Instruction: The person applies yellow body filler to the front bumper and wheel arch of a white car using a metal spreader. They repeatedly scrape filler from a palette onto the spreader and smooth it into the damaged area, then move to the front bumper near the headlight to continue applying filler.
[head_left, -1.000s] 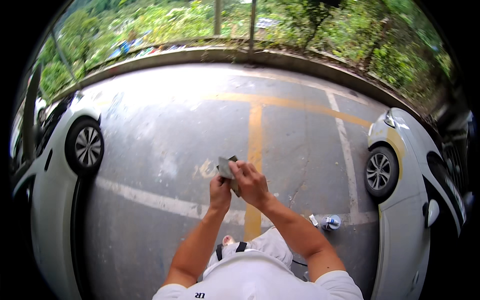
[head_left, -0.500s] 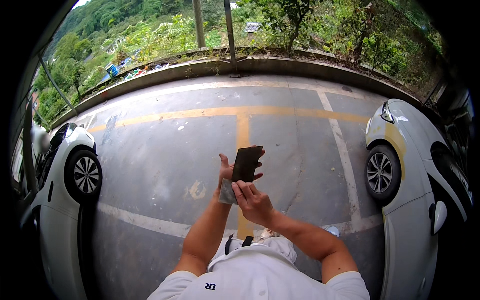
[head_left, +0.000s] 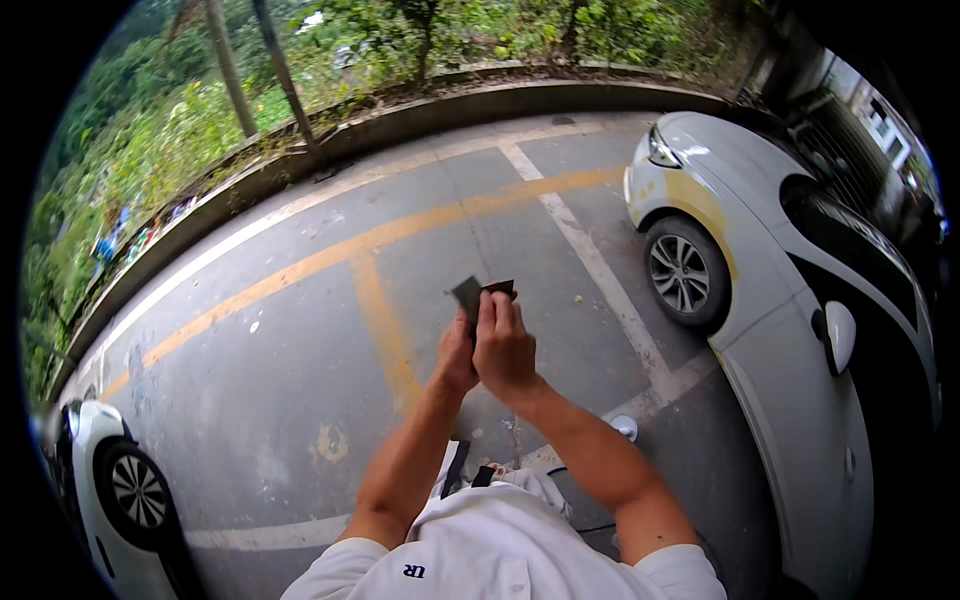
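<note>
A dark sheet of sandpaper [head_left: 467,292] is held up in front of my chest, between both hands. It is bent, with a grey-green part sticking up at the left and a darker edge showing at the right. My left hand [head_left: 457,354] grips its lower left side. Against it, my right hand [head_left: 504,346] is closed over the sheet, with its fingers folded across the front. Most of the sheet's lower part is hidden behind my fingers.
A silver-white car [head_left: 790,260] with yellowish patches on its front fender stands at the right. Another white car [head_left: 100,470] is at the lower left. Painted lines cross the grey floor [head_left: 290,400]. A low concrete wall [head_left: 400,125] runs along the far side, before greenery.
My view has turned right, toward the silver-white car. The sheet, spread across my left palm before, is now bent between both hands, and my left fingers have closed in.
</note>
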